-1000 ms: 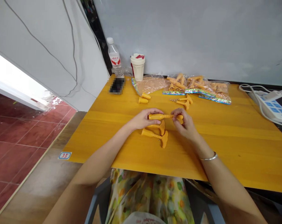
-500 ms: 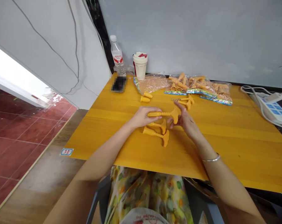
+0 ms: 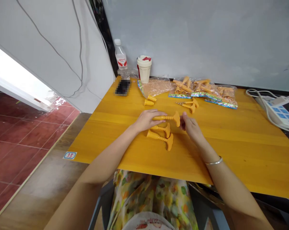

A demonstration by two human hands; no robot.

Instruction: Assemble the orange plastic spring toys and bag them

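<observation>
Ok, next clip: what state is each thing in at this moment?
left hand: closed around the shaft of the ribbed orange plastic piece
right hand: fingers curled beside the piece's flared end, contact unclear
two orange plastic pieces: lying on the yellow wooden table
clear bags of orange parts: lying against the wall
water bottle: upright, capped
cup: upright, lid on
power strip: plug inserted

left hand (image 3: 149, 120): palm down, curled | right hand (image 3: 191, 127): fingers drawn together, wrist bent | forearms (image 3: 106, 153): across table (image 3: 230, 163) near edge
</observation>
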